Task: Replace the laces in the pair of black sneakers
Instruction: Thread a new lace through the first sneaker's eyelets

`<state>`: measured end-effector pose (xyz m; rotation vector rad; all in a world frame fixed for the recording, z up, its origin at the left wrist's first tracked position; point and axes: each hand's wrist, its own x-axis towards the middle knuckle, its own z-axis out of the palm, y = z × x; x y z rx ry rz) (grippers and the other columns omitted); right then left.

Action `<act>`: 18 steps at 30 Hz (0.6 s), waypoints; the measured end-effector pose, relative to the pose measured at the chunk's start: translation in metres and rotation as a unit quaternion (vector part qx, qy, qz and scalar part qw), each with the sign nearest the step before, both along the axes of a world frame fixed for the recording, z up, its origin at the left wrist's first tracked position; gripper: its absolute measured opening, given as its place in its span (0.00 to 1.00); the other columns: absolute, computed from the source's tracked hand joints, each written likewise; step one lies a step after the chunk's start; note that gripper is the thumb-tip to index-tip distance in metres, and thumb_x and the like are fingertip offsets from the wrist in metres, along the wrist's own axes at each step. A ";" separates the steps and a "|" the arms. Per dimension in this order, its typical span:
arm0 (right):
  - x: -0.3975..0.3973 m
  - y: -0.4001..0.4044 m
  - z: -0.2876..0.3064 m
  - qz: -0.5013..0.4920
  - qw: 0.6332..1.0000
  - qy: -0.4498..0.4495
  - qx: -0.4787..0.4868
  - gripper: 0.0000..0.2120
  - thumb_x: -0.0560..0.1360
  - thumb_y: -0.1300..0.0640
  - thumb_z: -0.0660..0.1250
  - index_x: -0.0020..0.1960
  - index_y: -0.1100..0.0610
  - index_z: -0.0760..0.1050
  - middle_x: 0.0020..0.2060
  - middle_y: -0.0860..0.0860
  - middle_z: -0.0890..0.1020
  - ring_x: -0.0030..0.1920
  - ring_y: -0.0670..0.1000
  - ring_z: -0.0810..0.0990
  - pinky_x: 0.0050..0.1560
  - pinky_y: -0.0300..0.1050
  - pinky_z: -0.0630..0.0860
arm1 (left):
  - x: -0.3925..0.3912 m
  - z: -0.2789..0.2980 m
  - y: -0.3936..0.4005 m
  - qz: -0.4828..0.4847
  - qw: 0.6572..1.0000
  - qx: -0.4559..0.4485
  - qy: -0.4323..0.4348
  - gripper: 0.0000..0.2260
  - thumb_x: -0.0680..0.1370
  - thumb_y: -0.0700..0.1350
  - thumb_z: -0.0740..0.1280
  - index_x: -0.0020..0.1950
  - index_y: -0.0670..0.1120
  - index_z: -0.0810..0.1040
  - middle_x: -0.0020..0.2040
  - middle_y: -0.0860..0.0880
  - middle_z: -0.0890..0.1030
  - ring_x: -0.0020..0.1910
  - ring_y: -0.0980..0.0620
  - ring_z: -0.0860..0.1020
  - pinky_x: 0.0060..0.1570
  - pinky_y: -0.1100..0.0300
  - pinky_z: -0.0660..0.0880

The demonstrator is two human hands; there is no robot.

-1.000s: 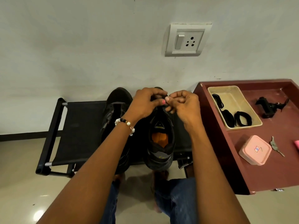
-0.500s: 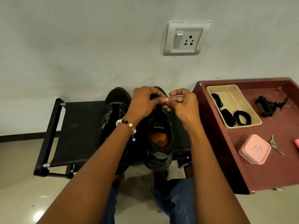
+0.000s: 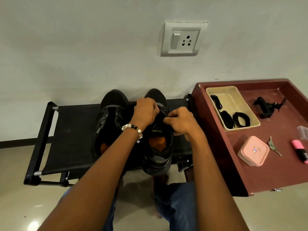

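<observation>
**Both hands at the lacing of the right-hand sneaker**

Two black sneakers stand side by side on a low black rack (image 3: 70, 130) against the wall, toes toward the wall. The left sneaker (image 3: 109, 124) sits untouched, its orange insole showing. The right sneaker (image 3: 158, 147) is the one being worked on, its heel hanging over the rack's near edge.

The left hand (image 3: 145, 112), with a bead bracelet (image 3: 132, 129) at the wrist, curls over the far part of the shoe's throat; its fingers (image 3: 154, 105) are bent together on the black upper or lace there, though which of the two cannot be told. The right hand (image 3: 180, 121) meets it from the right, thumb and fingers (image 3: 168, 120) pinched together on dark material at the tongue.

To the right stands a reddish-brown desk (image 3: 266, 177) with raised edges. At its far left corner a cream tray (image 3: 246, 112) holds coiled black laces (image 3: 240, 120). Nearer lie a pink lidded box (image 3: 253, 150), a key (image 3: 273, 145) just beside it and a pink highlighter (image 3: 300, 151) at the right edge. A black clamp (image 3: 266, 107) sits far right. A switch and socket plate (image 3: 182, 40) is on the wall
</observation>
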<state>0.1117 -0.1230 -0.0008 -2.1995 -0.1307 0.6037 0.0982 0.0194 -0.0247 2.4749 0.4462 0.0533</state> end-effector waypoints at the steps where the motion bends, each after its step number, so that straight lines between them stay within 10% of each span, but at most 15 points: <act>1: 0.000 0.000 -0.001 -0.006 1.000 -0.004 -0.001 0.10 0.75 0.59 0.70 0.49 0.67 0.80 0.45 0.61 0.83 0.45 0.58 0.84 0.38 0.55 0.83 | 0.001 0.000 -0.001 0.002 1.000 -0.004 0.007 0.08 0.78 0.40 0.65 0.43 0.38 0.82 0.43 0.40 0.81 0.43 0.43 0.80 0.42 0.52 0.78; 18: 0.007 -0.004 -0.006 0.080 0.996 -0.030 -0.019 0.12 0.75 0.57 0.70 0.48 0.68 0.80 0.42 0.63 0.83 0.42 0.58 0.84 0.37 0.48 0.83 | 0.003 -0.025 -0.007 0.040 0.999 -0.027 -0.011 0.14 0.78 0.42 0.65 0.32 0.50 0.75 0.47 0.42 0.79 0.41 0.46 0.78 0.30 0.63 0.64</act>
